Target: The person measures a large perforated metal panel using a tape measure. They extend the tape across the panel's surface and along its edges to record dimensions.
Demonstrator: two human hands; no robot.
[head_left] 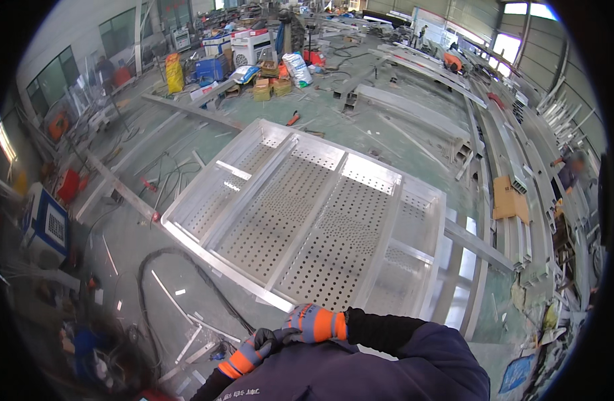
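Both of my hands wear orange and grey work gloves with dark fingers and are drawn together in front of my body. My left hand (252, 352) has its fingers curled beside the right one. My right hand (315, 323) is bent inward, its fingers closed and meeting the left hand's fingers; what lies between them, if anything, is hidden. Just beyond the hands lies a large silver metal panel (280, 284), a framed tray with raised rims, crossbars and round holes across its sheet. Its near edge is close to my right hand, which partly overlaps it in view.
A black cable (144, 287) loops over the floor at left, near thin metal strips (170, 294). A blue and white machine (48, 224) stands far left. Long metal profiles (521, 167) and a cardboard piece (509, 199) lie right. Sacks (297, 70) stand behind; another person (571, 170) is far right.
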